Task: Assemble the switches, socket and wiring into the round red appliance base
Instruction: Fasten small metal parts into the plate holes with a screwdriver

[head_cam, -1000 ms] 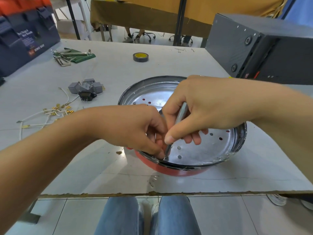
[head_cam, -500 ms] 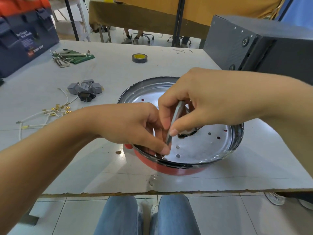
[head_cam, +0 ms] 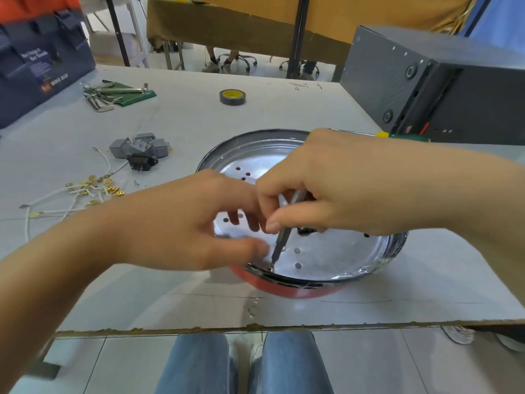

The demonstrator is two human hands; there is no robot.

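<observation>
Base, round and red with a shiny perforated metal plate inside, is sitting near the tabletop's front edge. The right hand is pinching a thin screwdriver, tip at the plate's near rim. The left hand is hovering alongside, fingers released. Switches and a socket are lying beside white wires toward the left edge. Tape is sitting farther back, and a blue toolbox with blurred lettering is standing at the far left corner.

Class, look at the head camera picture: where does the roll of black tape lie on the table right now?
The roll of black tape lies flat at the table's far middle, beyond the round red appliance base, right of the green pouch.
</observation>
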